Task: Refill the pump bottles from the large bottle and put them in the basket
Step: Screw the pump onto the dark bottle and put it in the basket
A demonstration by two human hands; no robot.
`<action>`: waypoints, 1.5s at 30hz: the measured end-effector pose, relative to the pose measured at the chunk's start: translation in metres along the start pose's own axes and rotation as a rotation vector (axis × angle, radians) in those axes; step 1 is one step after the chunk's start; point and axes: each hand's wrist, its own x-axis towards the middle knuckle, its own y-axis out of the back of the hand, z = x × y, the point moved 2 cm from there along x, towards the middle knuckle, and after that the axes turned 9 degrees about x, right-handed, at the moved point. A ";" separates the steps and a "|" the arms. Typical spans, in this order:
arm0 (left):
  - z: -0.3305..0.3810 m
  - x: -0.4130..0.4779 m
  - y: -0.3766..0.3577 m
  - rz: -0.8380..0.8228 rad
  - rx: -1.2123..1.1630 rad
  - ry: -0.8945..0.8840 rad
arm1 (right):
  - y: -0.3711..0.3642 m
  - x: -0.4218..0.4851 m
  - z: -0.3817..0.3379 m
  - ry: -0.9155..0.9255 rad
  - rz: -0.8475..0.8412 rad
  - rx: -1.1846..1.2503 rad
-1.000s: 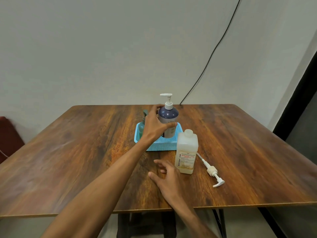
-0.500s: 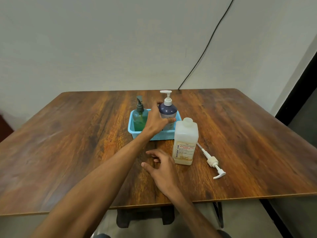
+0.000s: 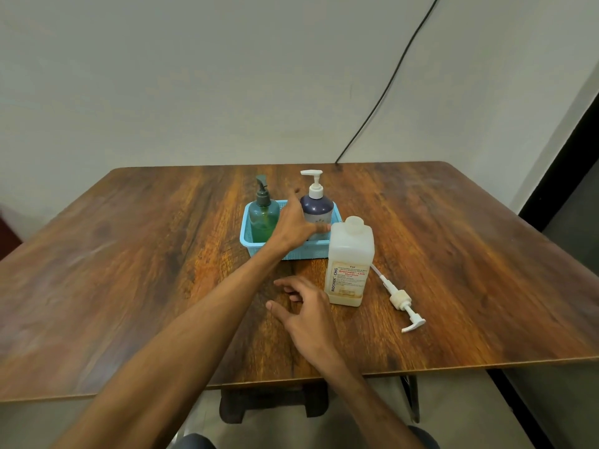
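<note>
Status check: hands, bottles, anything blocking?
Left hand open at navy pump bottle, right hand idle on table. Green pump bottle and navy both upright in basket. Large bottle uncapped, loose pump lying beside it; nothing blocking.

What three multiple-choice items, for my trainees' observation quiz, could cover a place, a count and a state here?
1. The loose pump lies: A on the floor; B on the table, right of the large bottle; C on a chair.
2. Bottles standing in the basket: A one; B three; C two.
3. The large bottle's neck: A open; B pump-fitted; C taped.
Key: B, it lies on the wood beside that bottle; C, a green bottle and a blue bottle stand inside; A, no pump or cap tops it.
</note>
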 end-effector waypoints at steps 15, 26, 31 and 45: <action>0.004 -0.064 0.102 0.487 0.022 -0.087 | 0.105 0.032 -0.150 0.297 0.127 0.295; -0.065 -0.023 0.097 0.181 0.035 0.350 | 0.143 0.162 -0.044 -0.334 -0.109 -0.199; -0.079 -0.008 0.090 -0.014 0.111 0.392 | 0.130 0.178 -0.008 -0.466 -0.205 -0.325; -0.093 0.062 0.087 0.053 0.194 0.372 | 0.116 0.238 0.014 -0.460 -0.142 -0.194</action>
